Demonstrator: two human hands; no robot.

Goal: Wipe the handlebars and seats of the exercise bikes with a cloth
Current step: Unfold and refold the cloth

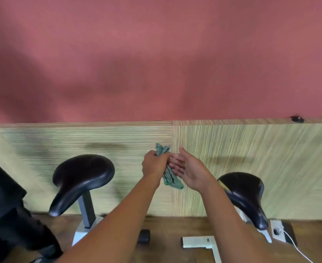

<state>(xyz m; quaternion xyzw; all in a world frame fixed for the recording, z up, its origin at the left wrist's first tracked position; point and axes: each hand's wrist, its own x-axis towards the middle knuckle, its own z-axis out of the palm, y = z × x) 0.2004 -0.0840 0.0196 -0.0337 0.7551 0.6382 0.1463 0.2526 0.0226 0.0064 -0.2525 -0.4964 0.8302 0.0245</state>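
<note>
My left hand (154, 165) grips a bunched green cloth (170, 178) in mid-air between two bikes; the cloth sticks out above and below the fist. My right hand (189, 168) is open beside it, palm up, its fingers touching the cloth. A black bike seat (80, 179) stands on a grey post at lower left. A second black seat (245, 194) sits at lower right, partly behind my right forearm. No handlebars are in view.
A wood-grain panel wall (251, 158) runs behind the seats under a red wall (156, 63). White bike base frames (200, 242) and a white cable (296, 247) lie on the brown floor. A dark shape (2, 205) fills the lower left corner.
</note>
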